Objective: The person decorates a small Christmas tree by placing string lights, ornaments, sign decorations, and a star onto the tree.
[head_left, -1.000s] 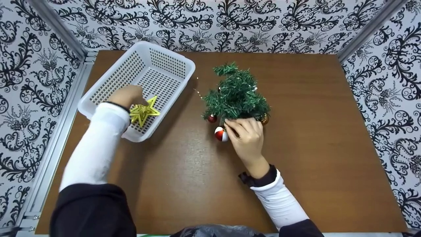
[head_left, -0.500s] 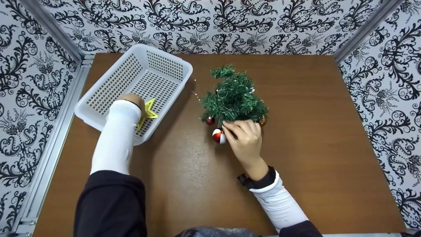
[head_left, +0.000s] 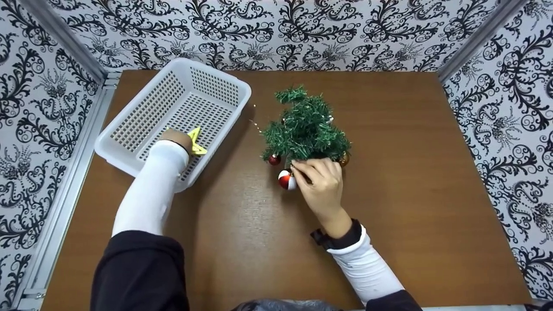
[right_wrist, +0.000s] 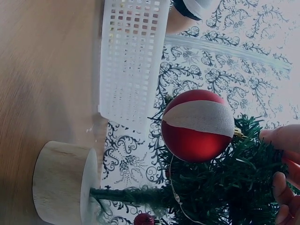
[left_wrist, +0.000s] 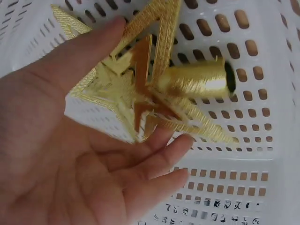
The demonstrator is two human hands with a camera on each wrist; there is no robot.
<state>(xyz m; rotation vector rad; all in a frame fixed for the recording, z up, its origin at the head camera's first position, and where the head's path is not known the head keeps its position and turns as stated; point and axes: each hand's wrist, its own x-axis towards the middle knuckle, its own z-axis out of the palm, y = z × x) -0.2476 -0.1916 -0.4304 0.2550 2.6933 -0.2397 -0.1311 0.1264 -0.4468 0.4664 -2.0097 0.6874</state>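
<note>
My left hand is down in the white basket, at the gold star tree topper. Its thumb lies across the star's front and the fingers curl behind it; the topper's tubular socket points away from the palm. In the head view the left hand covers most of the star. My right hand pinches a branch of the small green Christmas tree at its front. Just beside those fingertips hangs a red and white bauble by its gold cap.
The perforated basket stands at the table's back left. A dark red bauble and a gold bauble hang low on the tree, which has a round wooden base. A thin bead light wire sticks out leftward. Patterned walls enclose the brown table.
My left hand has reached lower and further right into the basket, over the star, and now grips it. My right hand stays at the branch. The head view has shifted slightly.
</note>
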